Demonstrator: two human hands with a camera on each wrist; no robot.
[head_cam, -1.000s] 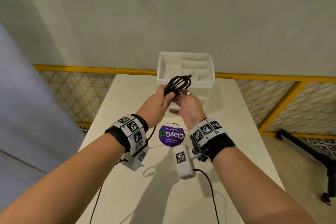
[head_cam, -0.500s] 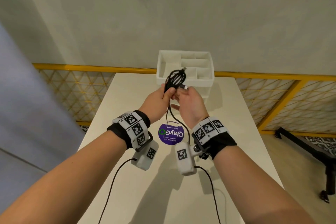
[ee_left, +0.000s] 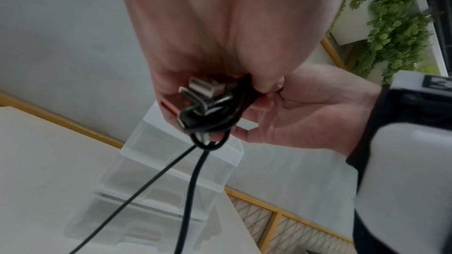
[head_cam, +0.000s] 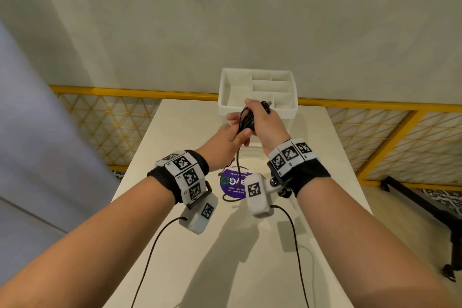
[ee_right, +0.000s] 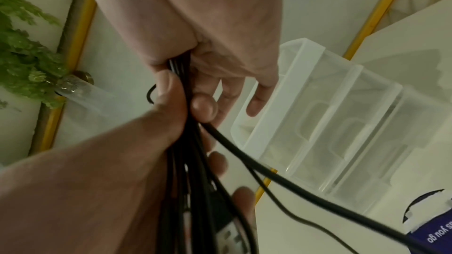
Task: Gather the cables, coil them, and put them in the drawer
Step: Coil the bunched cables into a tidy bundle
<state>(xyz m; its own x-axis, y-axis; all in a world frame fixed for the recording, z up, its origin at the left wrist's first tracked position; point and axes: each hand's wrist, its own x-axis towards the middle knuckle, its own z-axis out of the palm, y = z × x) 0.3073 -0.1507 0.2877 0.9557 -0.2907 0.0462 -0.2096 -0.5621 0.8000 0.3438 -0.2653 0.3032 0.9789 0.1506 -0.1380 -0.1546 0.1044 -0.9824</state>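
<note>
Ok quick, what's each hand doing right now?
Left hand: holding the bundle of black cables, thumb and fingers pinching its lower part.
Right hand: fingers curled round the same bundle, higher up.

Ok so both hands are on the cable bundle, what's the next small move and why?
Probably wind in the loose tail: the cable bundle is gripped by the right hand and left hand, but a strand still hangs to the table, short of the open drawer.
</note>
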